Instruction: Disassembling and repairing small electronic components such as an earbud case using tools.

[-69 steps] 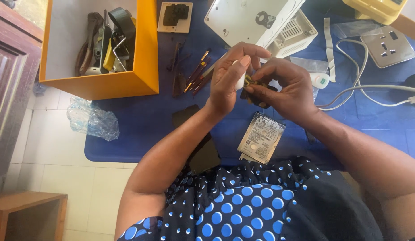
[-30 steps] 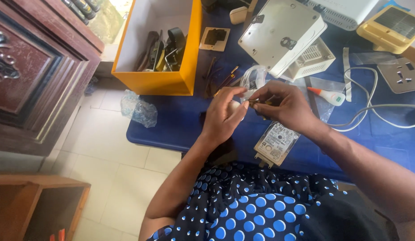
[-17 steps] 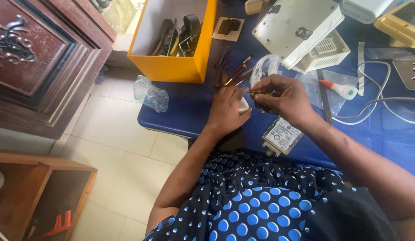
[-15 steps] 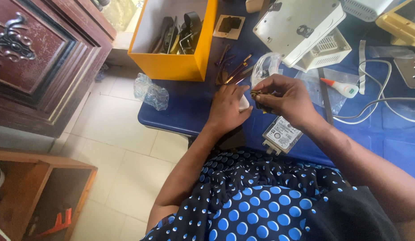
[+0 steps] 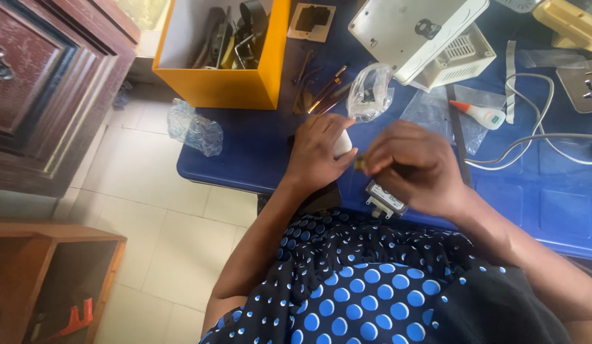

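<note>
Two hands meet over the blue table (image 5: 258, 137): my left hand (image 5: 318, 150) curls around a small white part (image 5: 342, 144), and my right hand (image 5: 414, 167) pinches what may be a thin tool, above a hard drive (image 5: 385, 199).

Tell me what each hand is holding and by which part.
The left hand cups a small white object around its side. The right hand pinches a thin dark tool; its grip point is hidden.

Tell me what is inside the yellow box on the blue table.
The yellow box holds a jumble of dark hand tools, some with metal parts. Its front wall hides their lower ends and the box floor, so they cannot be counted or told apart.
</note>
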